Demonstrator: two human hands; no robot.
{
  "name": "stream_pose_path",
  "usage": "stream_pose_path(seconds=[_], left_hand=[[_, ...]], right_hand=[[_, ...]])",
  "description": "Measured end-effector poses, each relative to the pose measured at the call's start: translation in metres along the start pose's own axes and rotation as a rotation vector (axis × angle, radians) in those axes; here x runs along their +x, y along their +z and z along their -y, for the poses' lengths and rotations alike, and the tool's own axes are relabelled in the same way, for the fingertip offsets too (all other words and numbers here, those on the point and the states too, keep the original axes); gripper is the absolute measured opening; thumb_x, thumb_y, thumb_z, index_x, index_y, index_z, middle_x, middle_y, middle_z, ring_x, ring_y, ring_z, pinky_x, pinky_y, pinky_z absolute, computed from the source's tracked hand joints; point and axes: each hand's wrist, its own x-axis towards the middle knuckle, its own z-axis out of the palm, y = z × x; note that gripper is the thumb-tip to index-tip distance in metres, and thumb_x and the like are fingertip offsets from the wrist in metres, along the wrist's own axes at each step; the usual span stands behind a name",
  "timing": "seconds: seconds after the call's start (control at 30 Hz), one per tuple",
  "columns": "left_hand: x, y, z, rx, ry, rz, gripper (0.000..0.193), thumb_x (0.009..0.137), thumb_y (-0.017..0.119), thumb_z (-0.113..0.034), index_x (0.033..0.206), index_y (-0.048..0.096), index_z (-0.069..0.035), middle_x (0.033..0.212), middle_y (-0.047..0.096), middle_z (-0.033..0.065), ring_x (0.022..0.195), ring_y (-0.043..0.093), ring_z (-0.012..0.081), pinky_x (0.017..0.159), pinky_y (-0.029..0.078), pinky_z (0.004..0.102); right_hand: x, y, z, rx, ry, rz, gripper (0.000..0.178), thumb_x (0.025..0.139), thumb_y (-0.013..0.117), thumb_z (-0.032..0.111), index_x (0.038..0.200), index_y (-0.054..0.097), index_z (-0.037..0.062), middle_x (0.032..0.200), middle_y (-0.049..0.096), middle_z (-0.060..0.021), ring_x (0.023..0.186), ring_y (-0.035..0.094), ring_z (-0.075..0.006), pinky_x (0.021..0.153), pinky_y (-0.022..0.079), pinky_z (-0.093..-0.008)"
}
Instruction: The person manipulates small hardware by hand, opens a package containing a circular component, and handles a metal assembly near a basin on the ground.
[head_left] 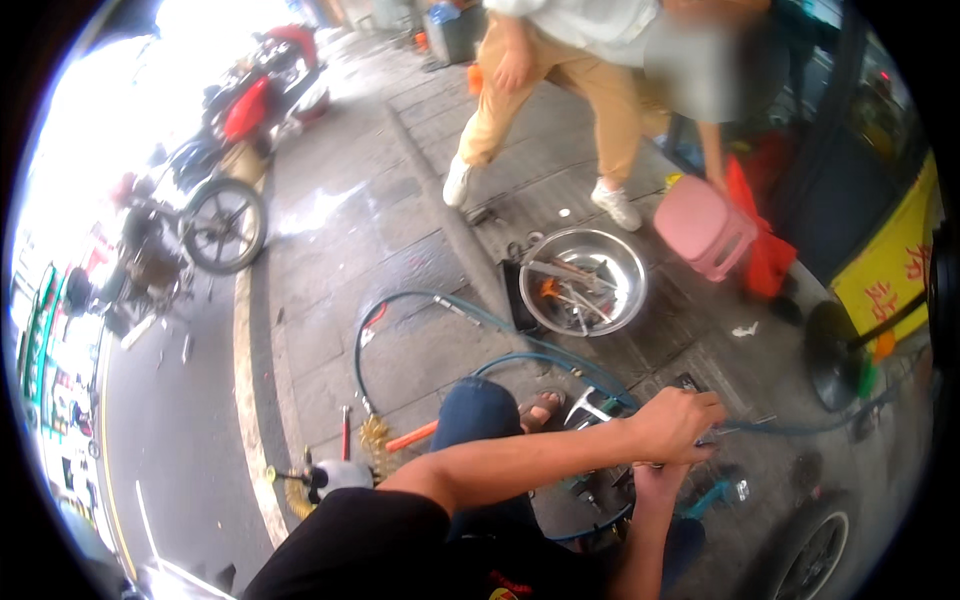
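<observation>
My left hand (678,425) is closed, its arm stretched across my body to the right. Just below it is my right hand (660,482), turned upward and nearly touching it, with fingers curled. Between them a small dark metallic thing (712,436) partly shows; the fingers hide its kind. Beneath my left forearm, next to my sandalled foot (541,410), lie a silvery metal tool (592,408) and several green and dark parts. A teal-handled tool (708,497) lies on the pavement beside my right hand.
Ahead stands a steel basin (630,272) of tools, near a seated person's shoes (614,204) and a pink stool (692,218). A blue hose (362,352) loops over the pavement. A red-handled hammer (346,434) lies left; a wheel (818,555) lies right. A motorcycle (222,226) stands roadside.
</observation>
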Motion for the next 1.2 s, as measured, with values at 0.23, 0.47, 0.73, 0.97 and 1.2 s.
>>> stream_pose_path(seconds=[0.23, 0.47, 0.73, 0.97, 1.2], left_hand=[[0.018, -0.016, 0.02, 0.022, -0.184, -0.097, 0.031, 0.064, 0.072, -0.025, 0.083, 0.057, -0.006, 0.081, 0.056, 0.0107, 0.074, 0.059, 0.0312, 0.062, 0.048, 0.0421], [0.01, -0.013, 0.025, 0.011, -0.11, -0.151, 0.032, 0.064, 0.07, -0.028, 0.081, 0.057, -0.004, 0.08, 0.056, 0.01, 0.076, 0.059, 0.0319, 0.062, 0.048, 0.0422], [0.01, -0.012, 0.015, -0.081, -0.097, -0.199, 0.036, 0.061, 0.07, -0.032, 0.083, 0.062, -0.005, 0.081, 0.059, 0.0111, 0.075, 0.06, 0.0318, 0.064, 0.048, 0.0418], [0.008, -0.001, 0.017, -0.012, -0.121, -0.191, 0.037, 0.058, 0.072, -0.033, 0.08, 0.061, -0.006, 0.082, 0.059, 0.0104, 0.075, 0.061, 0.0306, 0.064, 0.048, 0.0409], [-0.003, 0.001, 0.016, 0.056, -0.118, -0.087, 0.036, 0.059, 0.071, -0.035, 0.079, 0.062, -0.006, 0.087, 0.061, 0.0093, 0.079, 0.062, 0.0292, 0.066, 0.049, 0.0406]], right_hand=[[-0.005, 0.0, 0.008, -0.176, 0.101, 0.215, 0.032, 0.094, 0.048, 0.043, 0.103, 0.054, 0.0137, 0.081, 0.056, 0.004, 0.064, 0.053, -0.012, 0.045, 0.038, -0.0242], [-0.004, -0.003, 0.009, -0.141, 0.102, 0.148, 0.028, 0.093, 0.052, 0.041, 0.093, 0.056, 0.0127, 0.075, 0.056, 0.0018, 0.059, 0.048, -0.0113, 0.043, 0.033, -0.0246], [0.001, -0.008, 0.006, -0.38, -0.211, -0.114, 0.022, 0.09, 0.058, 0.027, 0.104, 0.057, 0.0101, 0.085, 0.058, 0.002, 0.066, 0.048, -0.0065, 0.053, 0.036, -0.0215], [-0.002, 0.004, 0.004, -0.57, -0.371, -0.16, 0.029, 0.089, 0.056, 0.02, 0.115, 0.047, 0.0107, 0.1, 0.056, -0.0007, 0.077, 0.05, -0.0095, 0.057, 0.037, -0.0236], [-0.009, -0.017, 0.01, -0.505, -0.088, 0.08, 0.026, 0.089, 0.058, 0.02, 0.11, 0.05, 0.0078, 0.094, 0.056, -0.0022, 0.072, 0.049, -0.0099, 0.054, 0.038, -0.0241]])
